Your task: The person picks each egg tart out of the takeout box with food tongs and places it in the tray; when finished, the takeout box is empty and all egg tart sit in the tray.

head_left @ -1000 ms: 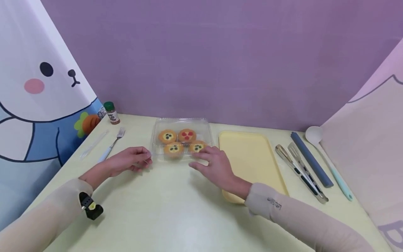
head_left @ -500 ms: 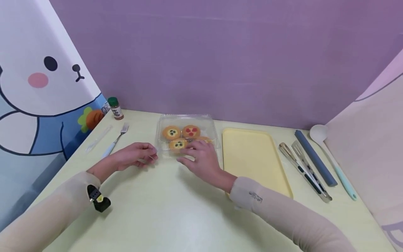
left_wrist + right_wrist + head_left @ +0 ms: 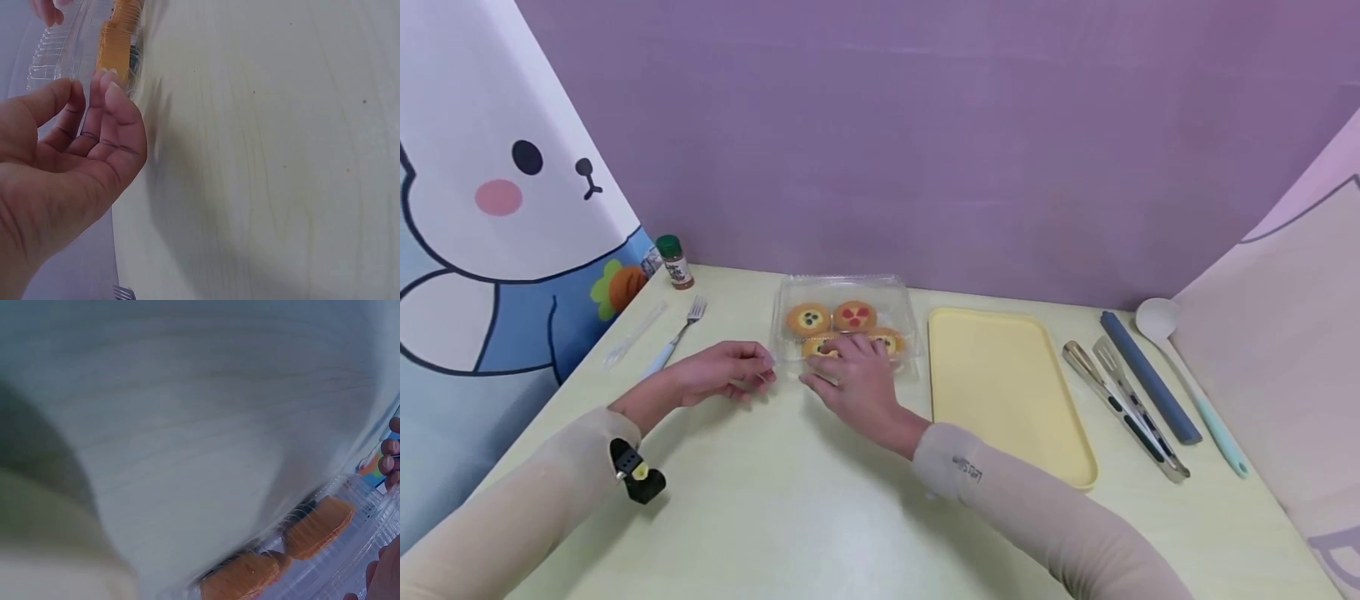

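Observation:
A clear plastic clamshell box lies at the back middle of the table, its lid down over several round pastries with dark or red toppings. My left hand is at its front left corner. In the left wrist view, that hand's thumb and forefinger pinch the rim of the box. My right hand is over the front edge, fingers spread and slightly bent, hiding part of the front pastries. In the right wrist view, only part of the right hand shows; whether it touches the lid is unclear.
Right of the box lies a yellow tray. Beyond it are metal tongs, a dark blue bar-shaped thing and a long-handled white spoon. A fork, a thin clear item and a green-capped seasoning bottle are at left.
My right hand has moved left along the front of the box, from its right corner to about its middle. The left hand stays at the left corner. The head view has shifted slightly.

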{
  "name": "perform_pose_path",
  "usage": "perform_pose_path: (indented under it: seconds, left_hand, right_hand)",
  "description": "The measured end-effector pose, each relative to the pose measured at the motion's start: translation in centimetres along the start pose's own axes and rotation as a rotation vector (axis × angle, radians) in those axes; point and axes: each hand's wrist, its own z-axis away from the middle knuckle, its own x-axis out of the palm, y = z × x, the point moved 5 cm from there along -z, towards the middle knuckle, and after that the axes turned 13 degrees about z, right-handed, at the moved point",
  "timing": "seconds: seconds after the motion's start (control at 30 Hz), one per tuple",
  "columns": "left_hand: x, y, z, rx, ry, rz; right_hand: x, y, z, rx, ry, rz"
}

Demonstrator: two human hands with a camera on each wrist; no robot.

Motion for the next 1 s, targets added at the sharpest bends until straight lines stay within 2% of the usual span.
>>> perform_pose_path:
  seconds: [0.2, 0.67, 1.0]
  left_hand:
    - [-0.1, 0.3, 0.1, 0.017, -0.023, 0.001]
    - [0.0, 0.6, 0.1, 0.01, -0.03, -0.031]
    - [-0.1, 1.0, 0.2, -0.016, -0.028, -0.048]
  right_hand:
    - [0.3, -0.8, -0.6, 0.006, 0.056, 0.033]
    - [1.8, -1.8, -0.5, 0.049, 0.022, 0.158]
    - [2.3, -2.2, -1.4, 0.051, 0.049, 0.225]
